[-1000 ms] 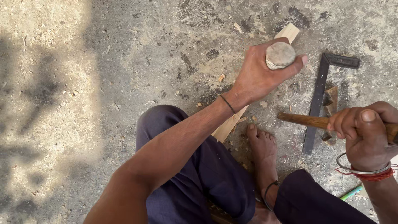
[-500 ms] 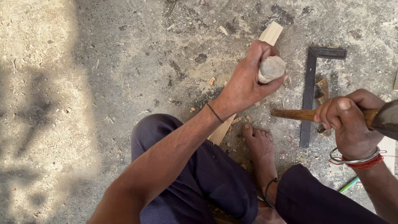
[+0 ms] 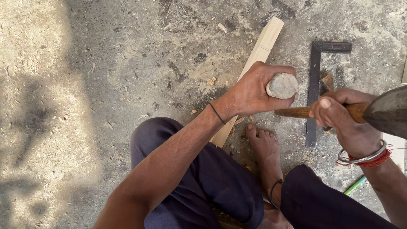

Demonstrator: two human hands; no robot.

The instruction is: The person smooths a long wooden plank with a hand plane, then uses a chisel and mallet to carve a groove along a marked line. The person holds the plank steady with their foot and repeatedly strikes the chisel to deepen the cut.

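Observation:
My left hand (image 3: 250, 91) is closed around a thick tool handle with a round grey-brown end (image 3: 282, 85), held upright over a long pale wood strip (image 3: 263, 41) that lies on the ground. My right hand (image 3: 344, 118) grips the brown wooden handle (image 3: 294, 112) of a striking tool whose dark metal head (image 3: 391, 111) shows large and close at the right edge. The end of that handle sits just under the round end in my left hand. What the upright tool touches below is hidden by my left hand.
A dark metal try square (image 3: 314, 89) lies on the rough concrete right of the strip. My bare foot (image 3: 265, 148) rests by the strip's near end among wood chips. A green pencil-like stick (image 3: 355, 185) lies under my right wrist.
My right hand has moved left toward my left hand, and the tool's metal head has come into view at the right edge. My left hand keeps its grip on the round-ended handle.

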